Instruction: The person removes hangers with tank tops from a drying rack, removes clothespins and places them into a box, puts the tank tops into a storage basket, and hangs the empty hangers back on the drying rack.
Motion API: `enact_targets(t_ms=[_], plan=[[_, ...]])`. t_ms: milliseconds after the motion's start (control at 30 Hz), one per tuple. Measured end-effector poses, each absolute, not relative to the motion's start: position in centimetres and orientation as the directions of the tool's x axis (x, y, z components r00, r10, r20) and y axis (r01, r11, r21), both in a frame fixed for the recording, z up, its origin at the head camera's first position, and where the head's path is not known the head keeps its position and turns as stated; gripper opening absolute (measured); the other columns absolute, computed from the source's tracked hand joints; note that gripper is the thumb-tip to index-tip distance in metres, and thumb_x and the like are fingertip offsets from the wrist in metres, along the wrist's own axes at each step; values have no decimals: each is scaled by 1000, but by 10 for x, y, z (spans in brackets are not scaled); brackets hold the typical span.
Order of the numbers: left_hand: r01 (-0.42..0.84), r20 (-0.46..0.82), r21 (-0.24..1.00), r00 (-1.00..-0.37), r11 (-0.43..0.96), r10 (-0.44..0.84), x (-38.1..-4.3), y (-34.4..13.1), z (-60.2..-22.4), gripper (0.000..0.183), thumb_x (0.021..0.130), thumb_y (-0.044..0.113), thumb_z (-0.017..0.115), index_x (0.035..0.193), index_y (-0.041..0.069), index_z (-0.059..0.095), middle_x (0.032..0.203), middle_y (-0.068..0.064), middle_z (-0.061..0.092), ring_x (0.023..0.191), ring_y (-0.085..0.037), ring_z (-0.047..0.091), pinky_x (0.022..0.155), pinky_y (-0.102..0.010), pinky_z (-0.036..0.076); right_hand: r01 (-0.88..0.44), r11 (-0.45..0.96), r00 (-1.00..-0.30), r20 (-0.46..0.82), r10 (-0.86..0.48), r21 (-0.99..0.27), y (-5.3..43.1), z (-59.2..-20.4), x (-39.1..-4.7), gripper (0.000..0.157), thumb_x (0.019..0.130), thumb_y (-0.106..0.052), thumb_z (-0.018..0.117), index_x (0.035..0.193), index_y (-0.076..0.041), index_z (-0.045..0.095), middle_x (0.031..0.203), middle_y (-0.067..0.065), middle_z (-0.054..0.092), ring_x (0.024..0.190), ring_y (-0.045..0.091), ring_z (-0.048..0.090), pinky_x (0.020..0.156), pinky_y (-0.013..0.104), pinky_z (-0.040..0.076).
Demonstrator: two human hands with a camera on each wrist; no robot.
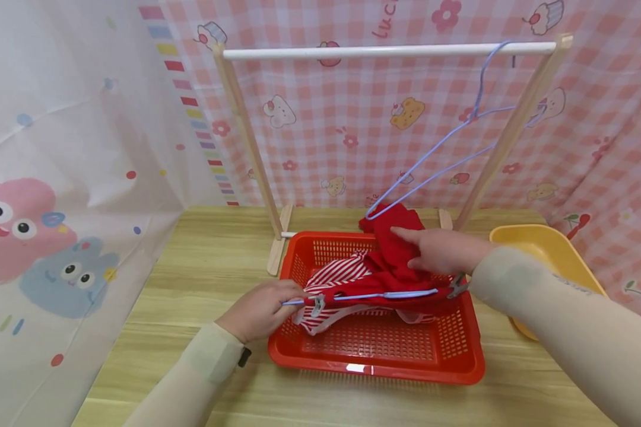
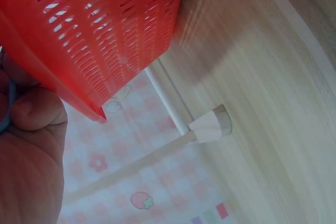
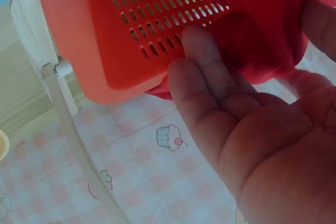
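In the head view, a pale blue clip hanger (image 1: 411, 294) lies across the red plastic basket (image 1: 374, 370). My left hand (image 1: 267, 308) grips the hanger's left end at the basket's left rim. Near that end, a metal clip (image 1: 318, 305) bites a red garment (image 1: 400, 237) bunched in the basket; its upper part reaches over the back rim. My right hand (image 1: 448, 255) rests on this red cloth, index finger stretched out, thumb lower down. Seen in the right wrist view, its fingers (image 3: 194, 87) lie fairly straight against the cloth. Red-and-white striped fabric (image 1: 339, 270) lies beside and under it.
Behind the basket stands a rack with wooden legs (image 1: 251, 148) and a white rod (image 1: 352, 53). An empty blue hanger (image 1: 432, 148) hangs from the rod's right end, its lower corner overlapping the red cloth. A yellow tub (image 1: 545, 240) is at the right.
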State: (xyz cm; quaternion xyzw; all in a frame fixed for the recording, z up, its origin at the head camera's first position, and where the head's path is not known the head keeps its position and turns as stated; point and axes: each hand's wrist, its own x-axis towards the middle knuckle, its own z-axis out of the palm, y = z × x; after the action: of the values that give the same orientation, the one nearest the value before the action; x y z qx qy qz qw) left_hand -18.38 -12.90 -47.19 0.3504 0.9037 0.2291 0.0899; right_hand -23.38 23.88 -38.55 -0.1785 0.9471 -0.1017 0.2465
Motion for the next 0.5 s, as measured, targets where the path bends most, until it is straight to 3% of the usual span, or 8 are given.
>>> enact_targets(t_ms=[233,367,500], plan=[[587,-8,477,-741,654,671,-184,-128,-471,25,107,24,58,123,19,77,117,4,73,109,-15,68,103,-43,57,-344,911,-809,-421,-410,-226,237,-392,-236,57,100,-17,66,154,-8,52,140,24,64,111,33,65,99,50,54],[591,-5,475,-739,652,673,-184,-128,-471,25,107,24,58,123,19,77,117,5,73,108,-14,68,103,-43,57,-387,894,-841,-311,-442,-225,239,-392,-236,42,102,-21,65,140,-4,65,135,21,69,121,38,68,106,56,52],[589,-6,478,-740,652,673,-183,-129,-471,25,107,24,58,122,19,77,117,5,73,108,-14,68,103,-43,57,-390,880,-882,-166,-442,-270,242,-388,-235,28,103,-23,65,121,-7,77,118,13,78,110,35,73,101,55,55]])
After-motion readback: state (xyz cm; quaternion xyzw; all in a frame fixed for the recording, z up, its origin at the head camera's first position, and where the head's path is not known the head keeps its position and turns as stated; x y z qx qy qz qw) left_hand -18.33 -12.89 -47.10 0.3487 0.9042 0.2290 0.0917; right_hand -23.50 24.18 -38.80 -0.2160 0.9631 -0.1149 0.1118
